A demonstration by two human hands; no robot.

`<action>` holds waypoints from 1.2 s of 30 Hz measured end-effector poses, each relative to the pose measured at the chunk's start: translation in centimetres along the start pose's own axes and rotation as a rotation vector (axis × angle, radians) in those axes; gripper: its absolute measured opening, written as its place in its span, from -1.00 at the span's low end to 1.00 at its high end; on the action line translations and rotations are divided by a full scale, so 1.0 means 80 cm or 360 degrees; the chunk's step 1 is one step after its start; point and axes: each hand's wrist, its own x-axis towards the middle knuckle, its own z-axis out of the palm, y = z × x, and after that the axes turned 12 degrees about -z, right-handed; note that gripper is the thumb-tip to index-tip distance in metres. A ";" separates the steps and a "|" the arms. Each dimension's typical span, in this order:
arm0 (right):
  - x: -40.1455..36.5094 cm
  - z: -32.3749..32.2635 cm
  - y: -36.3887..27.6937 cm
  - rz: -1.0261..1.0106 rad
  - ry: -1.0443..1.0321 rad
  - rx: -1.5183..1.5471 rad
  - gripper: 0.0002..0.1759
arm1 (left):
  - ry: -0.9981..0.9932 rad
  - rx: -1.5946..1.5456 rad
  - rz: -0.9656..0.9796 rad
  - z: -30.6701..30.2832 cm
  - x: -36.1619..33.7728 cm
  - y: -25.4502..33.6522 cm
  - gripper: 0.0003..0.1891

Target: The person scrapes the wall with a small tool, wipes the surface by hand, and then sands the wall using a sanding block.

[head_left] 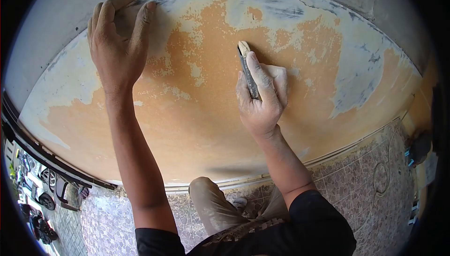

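A large curved panel [197, 134] fills the middle of the view, its surface orange-tan with patches of white and grey. My left hand [117, 45] rests at the panel's upper left edge, fingers bent and thumb apart, with nothing seen in it. In my right hand [262, 87] is a narrow dark block with a pale, dusty top [244, 49], held between thumb and fingers against the orange area right of centre. Whitish dust coats the right fingers. The block's underside is hidden.
Grey surface [398, 17] borders the panel along the top. Below lies a stone-patterned tiled floor [351, 190], with my bent knee [208, 200] close to the panel's lower edge. Parked motorbikes [44, 197] show at lower left. A hose-like loop [381, 178] lies at right.
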 end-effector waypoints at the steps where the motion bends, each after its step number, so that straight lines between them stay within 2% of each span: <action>1: 0.013 0.004 0.000 0.0020 0.0018 -0.0001 -0.38 | 0.0001 0.0003 -0.0019 0.000 -0.001 0.000 -0.64; 4: 0.088 0.035 0.019 0.0064 0.0029 0.0140 -0.41 | -0.0054 0.0132 -0.0058 -0.005 0.000 0.003 -0.61; 6: 0.134 0.053 0.025 -0.0094 0.0051 0.0101 -0.43 | -0.0078 0.0132 -0.0101 -0.008 -0.002 0.006 -0.61; 9: 0.129 0.052 0.026 -0.0077 0.0022 0.0054 -0.43 | -0.0157 0.0086 -0.0180 -0.014 0.000 0.007 -0.59; 12: 0.031 0.015 0.006 0.0069 0.0008 0.0054 -0.40 | -0.0220 0.0077 -0.0162 -0.016 0.001 0.007 -0.58; 14: 0.006 0.004 -0.010 0.0125 -0.0036 0.0009 -0.38 | -0.0185 0.0099 -0.0132 -0.016 0.001 0.005 -0.57; 17: 0.017 0.009 -0.011 0.0228 -0.0081 0.0056 -0.41 | -0.0208 0.0127 -0.0107 -0.017 -0.001 0.008 -0.57; 20: 0.104 0.042 0.017 0.0160 -0.0017 0.0239 -0.41 | -0.0202 0.0134 -0.0169 -0.018 -0.001 0.012 -0.57; 22: 0.144 0.052 0.021 -0.0022 0.0087 0.0040 -0.40 | -0.0210 0.0135 -0.0137 -0.018 0.001 0.010 -0.58; 25: 0.113 0.045 0.025 0.0033 -0.0018 0.0068 -0.38 | -0.0229 0.0117 -0.0162 -0.019 0.000 0.010 -0.59; 27: 0.053 0.024 0.012 0.0122 0.0007 0.0125 -0.35 | -0.0244 0.0109 -0.0166 -0.019 0.000 0.009 -0.58; 29: 0.007 -0.002 -0.006 0.0168 -0.0047 -0.0087 -0.37 | -0.0236 0.0097 -0.0180 -0.021 0.000 0.007 -0.58; 32: 0.022 0.008 -0.004 0.0151 0.0049 -0.0060 -0.39 | -0.0270 0.0121 -0.0122 -0.021 -0.001 0.007 -0.56; 36: 0.110 0.044 0.024 0.0090 0.0050 -0.0023 -0.39 | -0.0220 0.0101 -0.0165 -0.018 0.000 0.010 -0.56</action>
